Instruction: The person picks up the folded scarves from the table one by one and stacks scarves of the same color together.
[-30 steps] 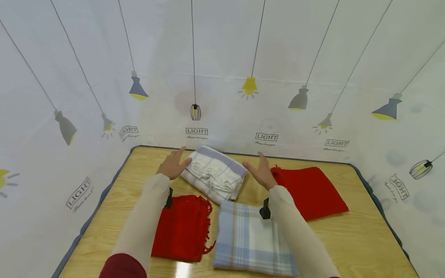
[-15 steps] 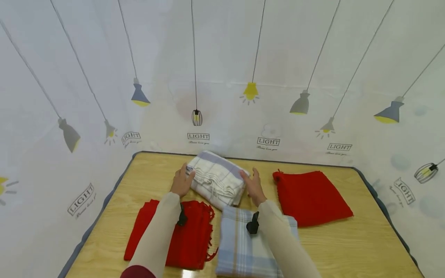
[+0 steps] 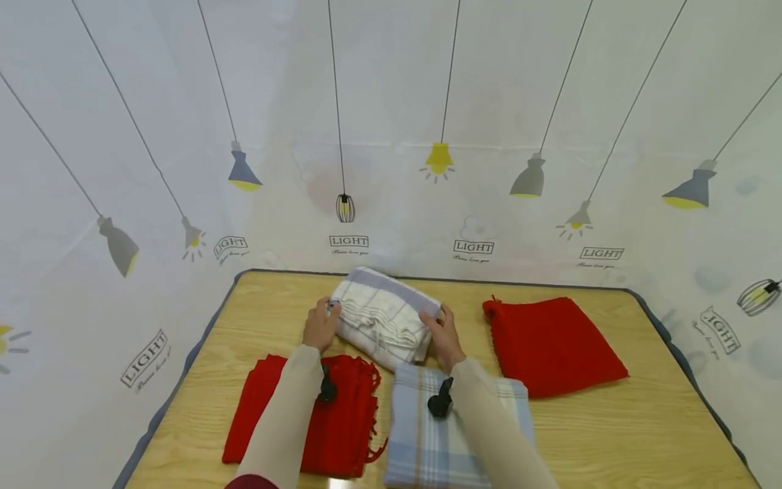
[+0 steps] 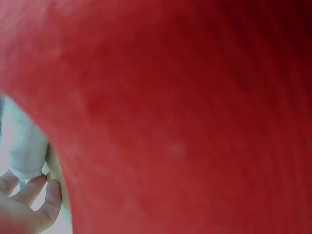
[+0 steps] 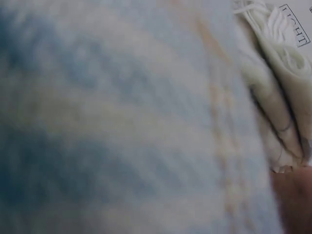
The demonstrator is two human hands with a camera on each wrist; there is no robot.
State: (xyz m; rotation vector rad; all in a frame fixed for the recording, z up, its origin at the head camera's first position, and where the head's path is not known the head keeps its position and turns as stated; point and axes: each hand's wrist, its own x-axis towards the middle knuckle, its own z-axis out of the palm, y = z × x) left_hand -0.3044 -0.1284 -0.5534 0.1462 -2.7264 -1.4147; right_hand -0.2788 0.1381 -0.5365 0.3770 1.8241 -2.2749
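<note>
Wooden table with a dark rim, enclosed on three sides by a white backdrop printed with hanging lamps. On the table lie four folded textiles, listed by apparent size: a red cloth at the right, well apart from both hands; a red fringed scarf at the near left, under the left forearm and filling the left wrist view; a blue plaid cloth at near centre, under the right forearm and filling the right wrist view; and, at the far centre just beyond the plaid cloth, the white folded cloth with grey-lilac stripes and a white fringe. The left hand curls its fingers round the left end of the white folded cloth, and the right hand grips its right end (the thumbs are not clearly resolved in any view). The bundle appears soft, light and limp, so it would likely sag in the middle and loosen its layers if lifted by one edge; a hold at both ends, fingers under the stack and thumbs on top, looks the soundest grip. Its woven surface seems unlikely to slip, and nothing about it appears fragile, though the loose fringe could snag.
</note>
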